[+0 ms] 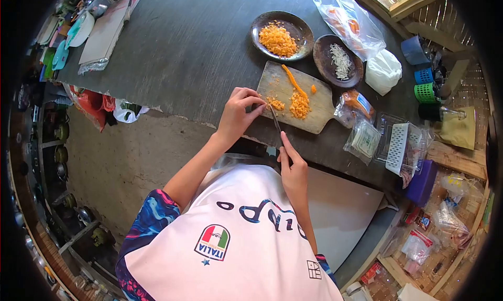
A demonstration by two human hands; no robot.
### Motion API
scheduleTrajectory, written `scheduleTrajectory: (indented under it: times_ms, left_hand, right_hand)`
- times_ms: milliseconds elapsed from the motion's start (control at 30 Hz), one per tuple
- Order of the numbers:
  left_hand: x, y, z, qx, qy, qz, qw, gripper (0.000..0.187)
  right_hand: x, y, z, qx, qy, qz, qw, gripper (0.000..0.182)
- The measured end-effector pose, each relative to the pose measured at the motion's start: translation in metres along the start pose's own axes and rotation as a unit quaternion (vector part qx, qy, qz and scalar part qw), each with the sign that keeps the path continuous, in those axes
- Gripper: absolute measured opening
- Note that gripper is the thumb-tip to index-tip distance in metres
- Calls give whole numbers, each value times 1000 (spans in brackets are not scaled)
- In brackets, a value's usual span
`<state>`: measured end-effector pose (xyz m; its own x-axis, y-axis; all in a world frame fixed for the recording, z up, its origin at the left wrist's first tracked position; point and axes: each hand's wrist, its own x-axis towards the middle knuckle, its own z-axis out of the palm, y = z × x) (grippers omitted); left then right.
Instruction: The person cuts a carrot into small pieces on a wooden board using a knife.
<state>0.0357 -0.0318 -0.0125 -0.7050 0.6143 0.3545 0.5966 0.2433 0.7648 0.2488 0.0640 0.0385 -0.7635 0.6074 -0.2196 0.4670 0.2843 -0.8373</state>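
My right hand is closed round the handle of a knife, whose blade points away from me over the left part of a wooden cutting board. My left hand is pinched at the board's left edge, fingertips by the blade's tip; what they hold, if anything, is hidden. Small heaps of finely chopped carrot lie on the board. A long carrot strip runs into the larger heap, and a short carrot piece rests to its right.
Behind the board stand a dark plate of chopped carrot and a dark dish of thin white shreds. Plastic bags, packets and a white perforated basket crowd the right side. Cardboard lies at the far left of the dark table.
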Motion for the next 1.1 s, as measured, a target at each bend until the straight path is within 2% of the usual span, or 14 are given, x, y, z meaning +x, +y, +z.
scheduleTrajectory:
  times_ms: [267, 533, 633, 733, 833, 1000, 1100]
  left_hand:
    - [18, 7, 4, 20, -46, 31, 998, 19]
    - [16, -2, -20, 64, 21, -16, 998, 21]
    - [8, -6, -22, 72, 34, -15, 997, 20]
    - [3, -7, -21, 71, 41, -20, 996, 20]
    - [3, -8, -19, 70, 60, -30, 995, 21]
    - [10, -6, -17, 78, 72, -23, 994, 22]
    - [10, -3, -18, 72, 66, -25, 995, 21]
  right_hand:
    - [6, 0, -6, 22, 27, 31, 999, 51]
    - [12, -9, 11, 81, -82, 11, 993, 56]
    - [21, -2, 15, 125, -85, 53, 987, 56]
    - [20, -1, 6, 96, -25, 65, 993, 56]
    - [15, -9, 4, 102, -40, 33, 993, 56]
    - [32, -14, 25, 113, -124, 4, 986, 59]
    - [36, -7, 24, 136, -98, 38, 985, 59]
